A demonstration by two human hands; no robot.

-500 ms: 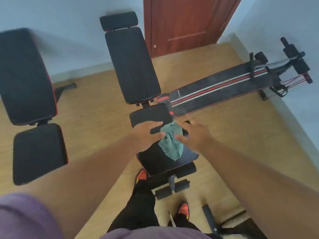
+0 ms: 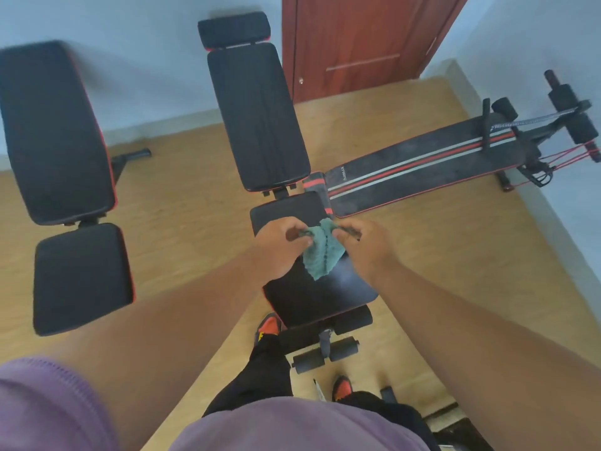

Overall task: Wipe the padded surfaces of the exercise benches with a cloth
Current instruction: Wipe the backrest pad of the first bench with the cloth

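Both the left hand (image 2: 280,247) and the right hand (image 2: 366,247) have a narrow pinching grip on the top corners of the green cloth (image 2: 322,257), which hangs above the middle bench's seat pad (image 2: 320,297).

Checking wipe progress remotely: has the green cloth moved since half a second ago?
Yes. Against the seat pad, the green cloth has been gathered up: the left hand and right hand now pinch its top corners, so it hangs instead of lying spread.
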